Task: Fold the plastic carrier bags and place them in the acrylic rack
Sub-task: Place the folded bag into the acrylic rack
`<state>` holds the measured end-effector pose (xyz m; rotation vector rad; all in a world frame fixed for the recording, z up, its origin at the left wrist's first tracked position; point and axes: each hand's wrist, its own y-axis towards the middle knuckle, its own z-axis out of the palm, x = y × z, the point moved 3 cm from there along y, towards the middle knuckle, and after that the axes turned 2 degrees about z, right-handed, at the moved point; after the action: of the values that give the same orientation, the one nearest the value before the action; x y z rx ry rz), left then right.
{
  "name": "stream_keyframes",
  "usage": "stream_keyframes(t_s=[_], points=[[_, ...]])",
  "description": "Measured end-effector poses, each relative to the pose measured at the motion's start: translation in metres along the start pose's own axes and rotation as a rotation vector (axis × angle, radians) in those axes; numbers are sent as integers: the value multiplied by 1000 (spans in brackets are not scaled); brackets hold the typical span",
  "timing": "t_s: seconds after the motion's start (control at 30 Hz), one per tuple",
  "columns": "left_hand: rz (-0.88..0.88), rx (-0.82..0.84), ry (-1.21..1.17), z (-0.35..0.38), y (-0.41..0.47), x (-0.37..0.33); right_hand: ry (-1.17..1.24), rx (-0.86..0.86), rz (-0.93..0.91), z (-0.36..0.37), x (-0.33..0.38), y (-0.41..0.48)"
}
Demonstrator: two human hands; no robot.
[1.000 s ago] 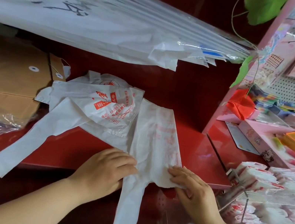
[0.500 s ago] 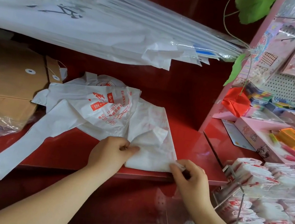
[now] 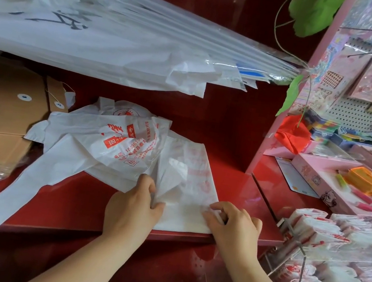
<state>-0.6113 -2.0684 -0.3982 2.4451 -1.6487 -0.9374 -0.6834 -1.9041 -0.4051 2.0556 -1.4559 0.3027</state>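
Lying flat at the near edge of the red shelf point(image 3: 65, 209), the carrier bag point(image 3: 186, 190) is probably kept there because a crease can be pressed sharp on the hard surface. Its left edge is pinched between the thumb and fingers of the left hand point(image 3: 132, 208), so the thin plastic is held taut and cannot slide. Its near right corner is caught by the curled fingers of the right hand point(image 3: 236, 228), which seem to pinch a small fold; the thumb is hidden, so this is only judged. The bag is thus spread between the two hands, touching both, and extends away from them to the far side. The pile of unfolded bags point(image 3: 115, 146) touches it on the left. The acrylic rack point(image 3: 303, 256) is set near on the right, with folded bags point(image 3: 312, 231) inside, so that only a short reach would be needed.
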Motion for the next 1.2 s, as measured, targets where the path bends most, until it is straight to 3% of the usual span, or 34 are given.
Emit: stream_keyframes(t_s=[0.1,0.2,0.27,0.4,0.53,0.67,0.77,0.9,1.03,1.2], points=[[135,-20,-51,2,0,2,-22,-2,-3,1,-1,1],[392,-182,-135,7,-2,5,-19,13,-1,2,-4,1],[525,-99,-121,13,-6,8,-5,29,-16,2,-6,1],[658,111,223,17,-14,7,7,66,-77,0,-7,-1],[739,98,125,18,-20,7,0,23,-315,-15,-4,-7],[707,93,-67,11,-19,12,-201,189,-630,-20,-7,-20],[650,90,-203,7,-18,20,-252,223,-670,-11,-12,-21],[516,157,-376,4,-16,29,110,186,-596,-13,-17,-18],[232,236,-496,-4,-18,29,334,162,-479,-12,-16,-17],[3,101,-562,-7,-11,25,404,76,-156,-3,-12,-12]])
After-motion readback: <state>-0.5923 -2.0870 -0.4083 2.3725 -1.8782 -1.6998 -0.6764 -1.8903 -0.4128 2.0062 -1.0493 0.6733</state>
